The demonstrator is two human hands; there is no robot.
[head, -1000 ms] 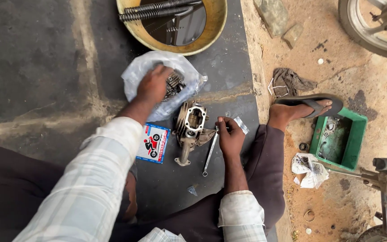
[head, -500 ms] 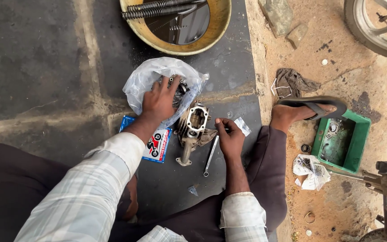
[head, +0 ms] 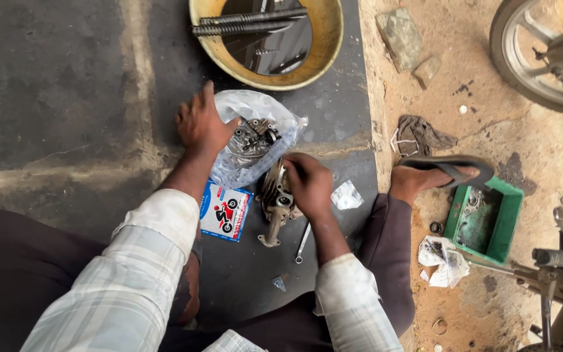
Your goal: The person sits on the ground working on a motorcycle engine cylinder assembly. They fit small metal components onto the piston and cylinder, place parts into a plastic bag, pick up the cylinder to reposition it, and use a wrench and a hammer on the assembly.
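Head view: left hand (head: 200, 124) spread on the plastic bag (head: 255, 130) of engine parts, right hand (head: 309, 184) gripping the cylinder head (head: 274, 195); loosely steadied, it could tip.

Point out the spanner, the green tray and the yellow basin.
spanner (head: 302, 244), head view, middle of its shaft
green tray (head: 513, 220), head view, right rim
yellow basin (head: 331, 39), head view, right inner wall
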